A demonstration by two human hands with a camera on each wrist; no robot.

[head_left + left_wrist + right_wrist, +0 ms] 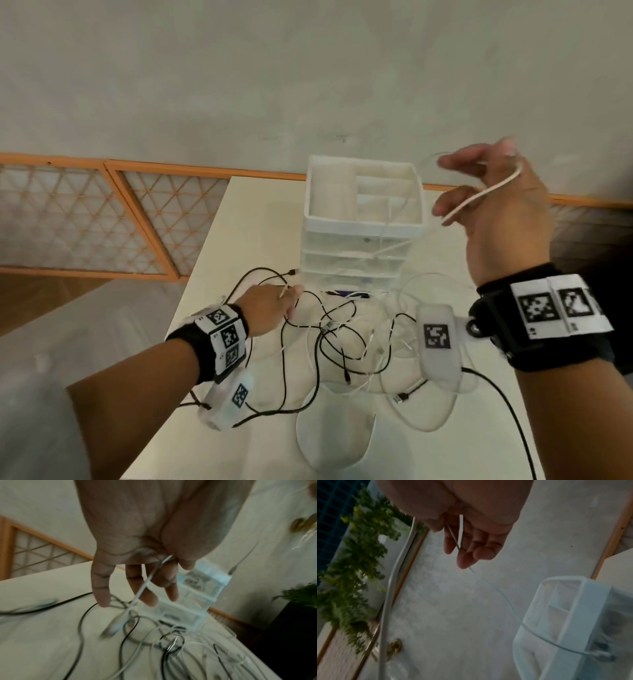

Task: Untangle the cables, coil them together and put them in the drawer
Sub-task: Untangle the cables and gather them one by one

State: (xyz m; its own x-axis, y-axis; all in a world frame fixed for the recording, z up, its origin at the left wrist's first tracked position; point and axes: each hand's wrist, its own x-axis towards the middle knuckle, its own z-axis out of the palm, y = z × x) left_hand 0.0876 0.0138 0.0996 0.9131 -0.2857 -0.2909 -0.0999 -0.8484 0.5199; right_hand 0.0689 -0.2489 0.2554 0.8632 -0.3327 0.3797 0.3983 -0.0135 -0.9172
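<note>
The right hand [503, 209] is raised beside the top of the clear drawer unit [359, 246], level with its white top tray [315, 192], and grasps a white cable [479, 197]: the cable loops round behind the thumb and crosses the palm, with the fingers loosely curled about it. In the right wrist view the same white cable [496, 588] leaves the fingertips [465, 559] and trails down across the front of the drawer unit [573, 622]. The left hand [270, 308] is low over the table [212, 219], at the left edge of the tangle of black and white cables [342, 335] that lies in front of the drawer unit. In the left wrist view a thin white strand [145, 585] is pinched between thumb and forefinger of the left hand [137, 540] and runs down past the extended fingers [101, 588] into the tangle [163, 642]; this view is blurred. The drawers look closed, with no cable inside that can be made out
</note>
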